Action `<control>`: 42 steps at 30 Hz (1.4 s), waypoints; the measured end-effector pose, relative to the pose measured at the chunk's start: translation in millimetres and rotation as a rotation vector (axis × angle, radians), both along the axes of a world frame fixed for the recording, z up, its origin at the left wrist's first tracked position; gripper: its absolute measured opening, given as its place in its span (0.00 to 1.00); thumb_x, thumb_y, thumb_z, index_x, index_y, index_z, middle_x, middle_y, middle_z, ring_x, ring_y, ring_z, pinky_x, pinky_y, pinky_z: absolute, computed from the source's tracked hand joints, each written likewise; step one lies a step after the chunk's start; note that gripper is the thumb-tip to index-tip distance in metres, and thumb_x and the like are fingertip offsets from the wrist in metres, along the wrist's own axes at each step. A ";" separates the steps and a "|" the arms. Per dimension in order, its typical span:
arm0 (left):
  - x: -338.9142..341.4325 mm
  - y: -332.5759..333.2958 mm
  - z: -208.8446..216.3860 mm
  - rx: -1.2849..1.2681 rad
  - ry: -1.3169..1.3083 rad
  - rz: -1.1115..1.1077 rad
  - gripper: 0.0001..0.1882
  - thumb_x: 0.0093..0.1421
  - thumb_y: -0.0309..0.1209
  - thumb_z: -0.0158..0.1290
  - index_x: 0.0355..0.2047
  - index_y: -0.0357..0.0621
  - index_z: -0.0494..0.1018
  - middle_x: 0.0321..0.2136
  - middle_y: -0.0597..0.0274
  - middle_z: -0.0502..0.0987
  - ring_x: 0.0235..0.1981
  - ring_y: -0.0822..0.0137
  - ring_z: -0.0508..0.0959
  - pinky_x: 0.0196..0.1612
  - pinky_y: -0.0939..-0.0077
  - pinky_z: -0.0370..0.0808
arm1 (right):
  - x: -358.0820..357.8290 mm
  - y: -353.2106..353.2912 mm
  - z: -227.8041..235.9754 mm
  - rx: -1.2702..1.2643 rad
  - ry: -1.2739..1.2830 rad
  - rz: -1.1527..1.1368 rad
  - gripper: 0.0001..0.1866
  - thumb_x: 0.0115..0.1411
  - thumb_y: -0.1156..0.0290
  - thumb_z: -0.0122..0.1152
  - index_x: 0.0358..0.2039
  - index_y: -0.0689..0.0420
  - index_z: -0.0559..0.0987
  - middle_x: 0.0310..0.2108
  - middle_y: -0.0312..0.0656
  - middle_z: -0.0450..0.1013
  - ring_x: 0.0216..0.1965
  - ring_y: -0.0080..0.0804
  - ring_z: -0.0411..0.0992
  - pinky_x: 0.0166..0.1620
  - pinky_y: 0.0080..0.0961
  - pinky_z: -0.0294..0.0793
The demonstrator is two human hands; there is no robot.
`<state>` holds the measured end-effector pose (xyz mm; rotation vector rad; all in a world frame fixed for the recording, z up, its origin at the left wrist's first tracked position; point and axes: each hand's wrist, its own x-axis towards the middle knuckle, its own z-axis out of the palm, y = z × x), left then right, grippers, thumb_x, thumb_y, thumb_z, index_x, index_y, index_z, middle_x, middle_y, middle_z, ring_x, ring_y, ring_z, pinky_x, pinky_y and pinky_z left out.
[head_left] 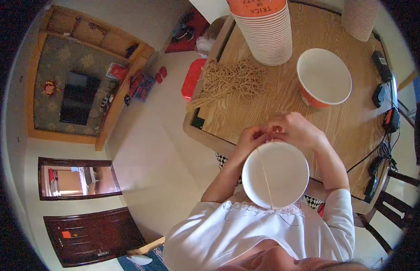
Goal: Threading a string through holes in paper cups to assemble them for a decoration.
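A white paper bucket [289, 176] sits against my body at the table's near edge, its round mouth facing up. A thin tan string [265, 174] runs across the mouth from the near rim to the far rim. My left hand [254, 139] and my right hand [293, 128] meet at the far rim, fingers closed in a pinch where the string ends. The fingertips partly hide what they grip. Beyond them lies a loose tangle of tan string [235, 80]. Right of it stands another paper bucket [325, 77], white inside and orange outside.
A tall stack of nested paper buckets [266, 40] stands at the table's far side, with another stack [360, 20] at the far right. Black adapters and cables [385, 151] line the right edge. A red stool [193, 80] stands beyond the table's left edge; dark chairs [393, 210] are at right.
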<state>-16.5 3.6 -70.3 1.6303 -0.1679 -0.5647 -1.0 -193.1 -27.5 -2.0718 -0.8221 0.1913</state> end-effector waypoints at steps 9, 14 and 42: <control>1.9 3.0 2.9 -0.052 -0.003 0.068 0.07 0.56 0.28 0.53 0.34 0.38 0.75 0.27 0.64 0.76 0.29 0.75 0.74 0.34 0.81 0.71 | 0.8 -3.3 4.5 0.056 -0.084 -0.005 0.04 0.45 0.75 0.61 0.24 0.58 0.77 0.24 0.43 0.71 0.30 0.44 0.72 0.31 0.35 0.71; 3.9 6.7 0.4 -0.013 0.006 0.067 0.07 0.57 0.28 0.53 0.34 0.38 0.75 0.27 0.64 0.77 0.29 0.75 0.75 0.33 0.81 0.71 | 2.9 -3.7 -5.8 0.059 -0.087 0.033 0.05 0.45 0.76 0.61 0.26 0.58 0.76 0.25 0.43 0.71 0.30 0.44 0.72 0.31 0.36 0.70; 4.1 4.7 5.0 -0.002 -0.078 0.033 0.04 0.58 0.25 0.50 0.33 0.37 0.72 0.26 0.65 0.75 0.28 0.76 0.73 0.33 0.82 0.70 | 2.4 -2.8 2.0 0.108 -0.052 0.101 0.05 0.45 0.76 0.61 0.25 0.56 0.77 0.25 0.41 0.72 0.29 0.39 0.72 0.30 0.32 0.70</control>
